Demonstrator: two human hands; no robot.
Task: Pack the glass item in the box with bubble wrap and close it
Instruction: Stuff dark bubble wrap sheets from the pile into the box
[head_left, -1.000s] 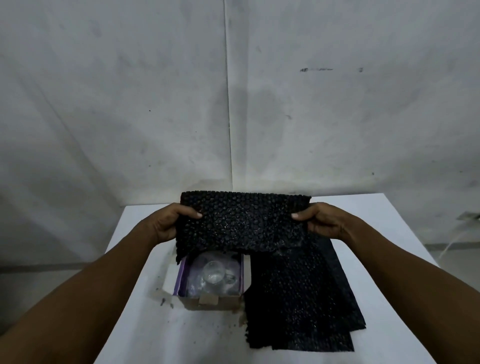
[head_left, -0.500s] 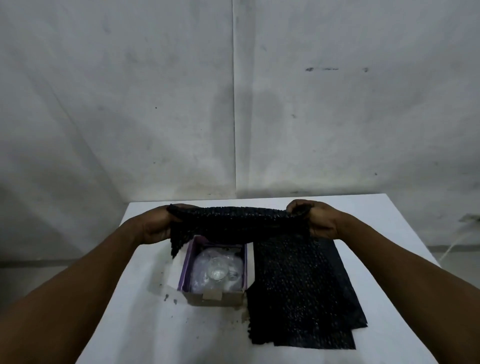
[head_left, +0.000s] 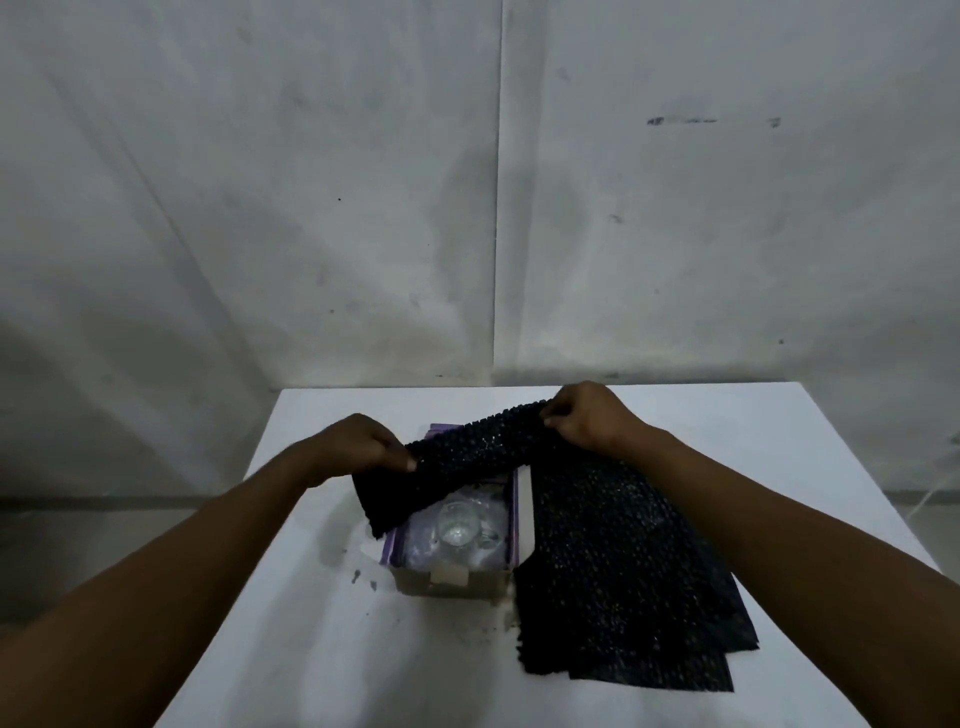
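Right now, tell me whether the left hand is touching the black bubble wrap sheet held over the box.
Touching. The head view shows the left hand pinching one end of the black bubble wrap sheet above the box.

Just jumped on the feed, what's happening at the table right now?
A person is packing a glass item, which already sits inside the open box on the white table. The left hand and right hand each pinch an end of a folded black bubble wrap sheet, held slanted over the box. More black bubble wrap sheets lie right of the box. The box isn't closed yet.
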